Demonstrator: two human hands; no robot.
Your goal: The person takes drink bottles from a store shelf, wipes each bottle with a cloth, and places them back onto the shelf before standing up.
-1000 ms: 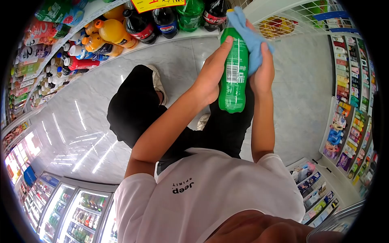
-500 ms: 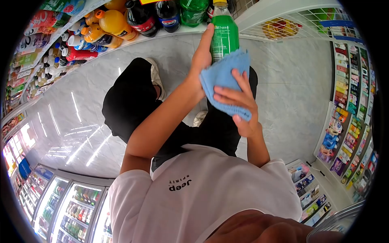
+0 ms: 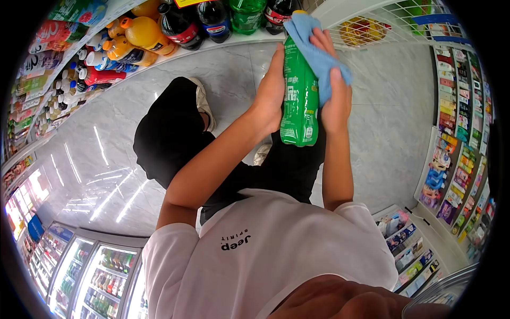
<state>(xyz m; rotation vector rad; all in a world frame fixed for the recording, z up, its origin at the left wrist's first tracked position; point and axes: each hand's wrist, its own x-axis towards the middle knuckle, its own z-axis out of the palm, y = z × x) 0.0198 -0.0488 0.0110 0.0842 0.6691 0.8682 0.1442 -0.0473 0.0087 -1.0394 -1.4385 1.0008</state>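
Note:
A green bottle (image 3: 300, 101) with a yellow cap is held up in front of me, its base toward my body. Wrapped along its left side, my left hand (image 3: 270, 90) grips it, the far fingers hidden behind it. My right hand (image 3: 334, 87) holds a light blue cloth (image 3: 313, 50) against the bottle's upper right side. The cloth covers the neck and part of the shoulder, and a fold of it hangs between the bottle and my right palm.
A shelf (image 3: 212, 47) of soda and orange drink bottles runs along the upper left. A white wire basket (image 3: 366, 29) is at the upper right. Product racks (image 3: 459, 133) line the right; lit drink coolers (image 3: 106, 276) stand at lower left.
The cloth and my right hand have moved from the bottle's lower part up to its neck. The bottle's lower body is now uncovered, and its base shows.

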